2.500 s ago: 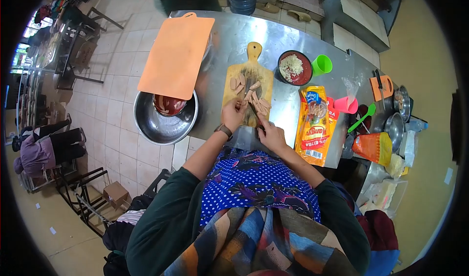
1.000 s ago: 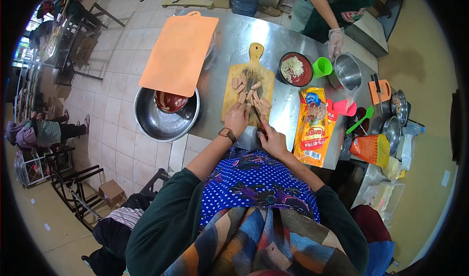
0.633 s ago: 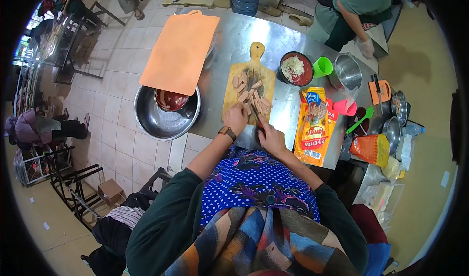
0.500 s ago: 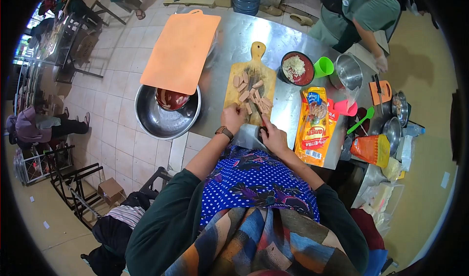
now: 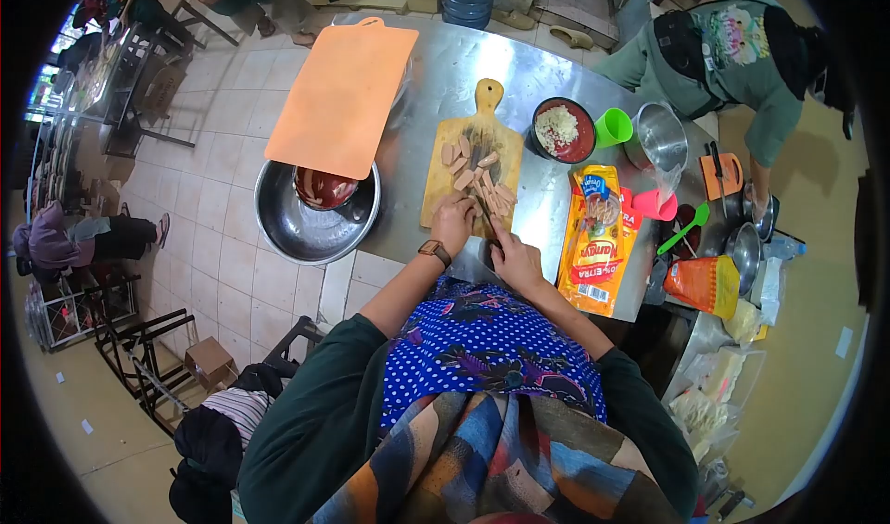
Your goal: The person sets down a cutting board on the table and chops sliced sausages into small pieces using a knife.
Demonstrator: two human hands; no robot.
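Sausage pieces (image 5: 464, 180) are loose on the wooden cutting board (image 5: 436, 192), mostly mid-board, some cut thinner toward its right edge. Knife (image 5: 486, 214) sits at the board's near end, blade angled into the pieces. Right hand (image 5: 517, 263) grips the handle. Left hand (image 5: 451, 225) is on the near left of the board, fingers bent beside the blade; can't tell if they pin a piece.

Change: half a second ago the left hand was in a sideways pinch; now its fingers point forward at the blade. Reads as a return to a cutting stance, with the slicing partway through. Co-worker has shifted farther right of the board, bare work area unaffected; their hand (image 5: 760, 189) is at a small steel bowl, grip unclear.

Containers: right of the board, dark-rimmed red bowl (image 5: 582, 142) with chopped white bits (image 5: 557, 128); then green cup (image 5: 613, 127), contents not visible, and steel bowl (image 5: 661, 133) with clear plastic at its near side. Left of the board, steel basin (image 5: 276, 229) holds a red-smeared bowl (image 5: 324, 191), partly under an orange cutting mat (image 5: 343, 98).
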